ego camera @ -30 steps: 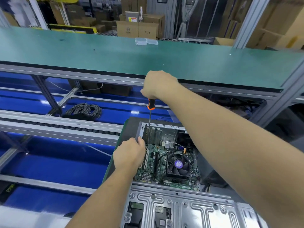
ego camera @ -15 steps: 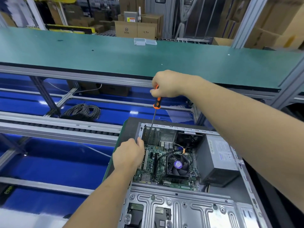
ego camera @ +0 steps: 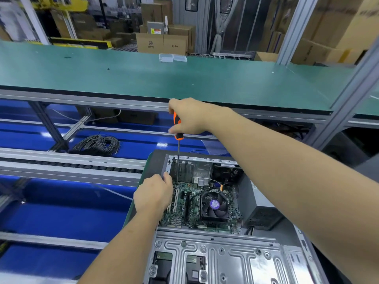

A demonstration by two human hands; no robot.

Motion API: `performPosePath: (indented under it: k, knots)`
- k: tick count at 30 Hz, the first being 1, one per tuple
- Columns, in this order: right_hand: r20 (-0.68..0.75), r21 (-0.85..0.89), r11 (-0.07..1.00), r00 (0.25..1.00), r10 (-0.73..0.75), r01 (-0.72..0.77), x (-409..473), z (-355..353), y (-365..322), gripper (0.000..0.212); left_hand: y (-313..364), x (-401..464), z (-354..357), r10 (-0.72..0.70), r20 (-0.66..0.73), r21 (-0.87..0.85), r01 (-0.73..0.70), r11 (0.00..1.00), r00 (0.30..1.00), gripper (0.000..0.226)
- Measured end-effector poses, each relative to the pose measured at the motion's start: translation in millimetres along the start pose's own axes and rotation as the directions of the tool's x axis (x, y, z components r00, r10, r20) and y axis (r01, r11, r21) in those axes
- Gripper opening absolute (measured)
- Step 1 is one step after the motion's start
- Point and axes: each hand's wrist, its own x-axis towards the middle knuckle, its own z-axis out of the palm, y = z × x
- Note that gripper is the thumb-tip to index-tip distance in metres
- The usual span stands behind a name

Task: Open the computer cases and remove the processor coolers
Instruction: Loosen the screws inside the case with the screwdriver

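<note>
An open computer case [ego camera: 221,255] lies flat in front of me with its green motherboard [ego camera: 190,210] exposed. The black processor cooler [ego camera: 214,204], a fan with a purple hub label, sits mid-board. My right hand [ego camera: 189,116] grips the handle of an orange-and-black screwdriver [ego camera: 178,128]; its shaft points straight down to the board's far left corner by the expansion slots. My left hand [ego camera: 153,194] rests at the case's left wall, its fingers curled by the shaft's lower end; whether they pinch it is unclear.
A grey power supply [ego camera: 258,210] fills the case's right side. A green bench [ego camera: 143,78] runs across behind, with two small clear plastic boxes [ego camera: 172,58] on it. A coil of grey cable [ego camera: 98,144] lies on the blue floor at left, beyond roller rails [ego camera: 67,167].
My right hand and the screwdriver handle shifted, leaving the shaft more upright, with the tip staying at the same board corner. My left hand has hardly moved.
</note>
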Motion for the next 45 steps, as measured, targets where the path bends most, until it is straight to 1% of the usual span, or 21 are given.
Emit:
performPosePath:
  k: [3, 5, 7, 9, 10, 12, 14, 16, 19, 23, 27, 29, 31, 32, 34, 36, 37, 40, 43, 44, 45]
  knots:
    - [-0.058, -0.047, 0.988, 0.988, 0.143, -0.146, 3, -2, -8, 0.046, 0, 0, 0, -0.003, 0.000, -0.012, 0.003, 1.000, 1.000, 0.054]
    - [-0.067, -0.102, 0.988, 0.992, 0.109, -0.115, 5, -2, -13, 0.041, 0, 0, -1, -0.007, 0.000, -0.020, 0.007, 1.000, 1.000, 0.054]
    - [-0.030, -0.076, 0.995, 0.998, 0.057, -0.059, 8, -5, -16, 0.030, 1, 0, -1, -0.004, 0.002, -0.023, 0.004, 1.000, 1.000, 0.054]
    - [-0.018, -0.052, 0.997, 0.998, 0.056, -0.057, 10, -8, -17, 0.022, 1, 0, -1, -0.003, 0.005, -0.034, 0.003, 0.999, 1.000, 0.054]
    - [-0.018, -0.066, 0.995, 0.997, 0.075, -0.076, 10, -8, -18, 0.024, 1, -1, -2, -0.005, 0.008, -0.040, 0.005, 0.999, 1.000, 0.054]
    - [-0.037, -0.121, 0.981, 0.988, 0.150, -0.154, 12, -6, -18, 0.040, 0, -1, -2, -0.010, 0.010, -0.044, 0.010, 0.999, 1.000, 0.054]
    - [-0.067, -0.136, 0.970, 0.979, 0.194, -0.202, 13, -4, -19, 0.046, 0, -1, -2, -0.011, 0.009, -0.043, 0.011, 0.999, 1.000, 0.054]
    - [-0.014, -0.150, 0.979, 0.990, 0.141, -0.141, 15, -4, -20, 0.041, 1, -1, -2, -0.011, 0.005, -0.045, 0.011, 0.999, 1.000, 0.054]
    - [0.094, -0.103, 0.994, 0.994, 0.057, -0.048, 16, -9, -18, 0.024, 0, -1, -2, -0.013, 0.000, -0.050, 0.013, 0.999, 1.000, 0.054]
    - [0.173, -0.108, 0.994, 0.985, -0.009, 0.028, 13, -21, -9, 0.009, 1, -1, -3, -0.010, -0.006, -0.051, 0.010, 0.999, 1.000, 0.054]
    - [0.215, -0.077, 0.996, 0.976, -0.030, 0.047, 12, -22, -7, 0.024, 1, -1, -3, -0.010, 0.001, -0.050, 0.010, 0.999, 1.000, 0.054]
    - [0.182, -0.083, 0.996, 0.983, 0.027, -0.012, 13, -17, -10, 0.038, 1, -1, -3, -0.009, 0.002, -0.053, 0.009, 0.999, 1.000, 0.055]
    - [0.116, -0.176, 0.980, 0.986, 0.118, -0.097, 14, -14, -13, 0.044, 1, -2, -4, -0.006, 0.002, -0.048, 0.006, 0.999, 1.000, 0.055]
    - [0.091, -0.231, 0.967, 0.988, 0.128, -0.104, 14, -14, -15, 0.045, 1, -2, -4, -0.005, 0.000, -0.043, 0.005, 0.999, 1.000, 0.055]
    - [0.109, -0.256, 0.966, 0.991, 0.075, -0.045, 14, -16, -17, 0.039, 1, -2, -4, -0.005, 0.000, -0.040, 0.005, 0.999, 1.000, 0.055]
    - [0.157, -0.217, 0.976, 0.988, 0.012, 0.022, 12, -20, -18, 0.024, 1, -1, -3, -0.007, 0.001, -0.045, 0.007, 0.999, 1.000, 0.055]
    - [0.182, -0.191, 0.980, 0.983, -0.009, 0.045, 11, -23, -17, 0.022, 2, -1, -3, -0.007, -0.002, -0.045, 0.007, 0.999, 1.000, 0.054]
    - [0.175, -0.153, 0.988, 0.985, -0.004, 0.031, 9, -23, -18, 0.024, 1, -1, -3, -0.004, -0.004, -0.046, 0.004, 0.999, 1.000, 0.054]
    - [0.093, -0.213, 0.976, 0.993, 0.073, -0.052, 10, -17, -18, 0.044, 0, -1, -3, -0.007, -0.003, -0.046, 0.007, 0.999, 1.000, 0.054]
    - [0.097, -0.204, 0.978, 0.994, 0.056, -0.035, 10, -17, -17, 0.041, 0, -1, -3, -0.007, -0.003, -0.048, 0.007, 0.999, 1.000, 0.054]
    - [0.120, -0.180, 0.984, 0.992, 0.026, -0.004, 10, -17, -17, 0.030, 0, -2, -3, -0.007, -0.003, -0.051, 0.007, 0.999, 1.000, 0.054]
